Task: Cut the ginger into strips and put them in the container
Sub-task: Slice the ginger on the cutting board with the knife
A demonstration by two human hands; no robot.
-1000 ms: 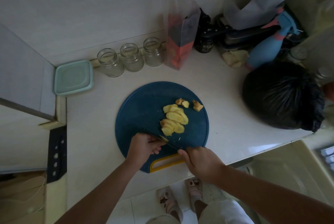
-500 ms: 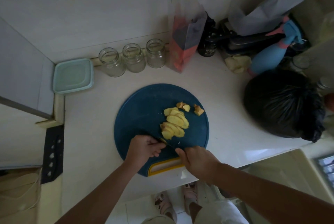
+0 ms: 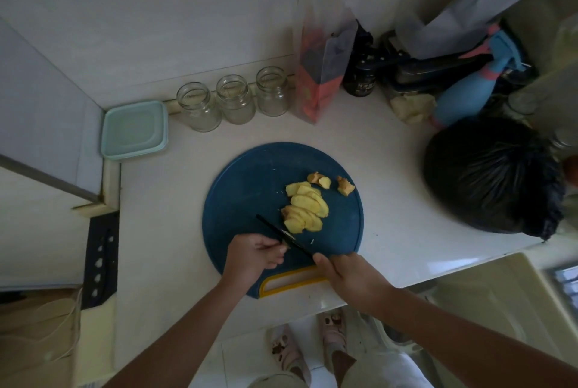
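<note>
The right hand (image 3: 347, 278) grips the knife (image 3: 275, 229) over the board (image 3: 244, 187), left hand (image 3: 253, 254) curled at its blade, likely steadying a piece too small to see, with slices (image 3: 305, 207) piled just beyond.

Readable text: none in this view.
Dark jar (image 3: 360, 81): a band of pale characters on its front, too small and blurred to read.
Pouch (image 3: 316, 87): red and orange print on its lower half; whether it holds letters cannot be told.
Black strip (image 3: 101, 259): a column of pale marks, not legible as signs.
</note>
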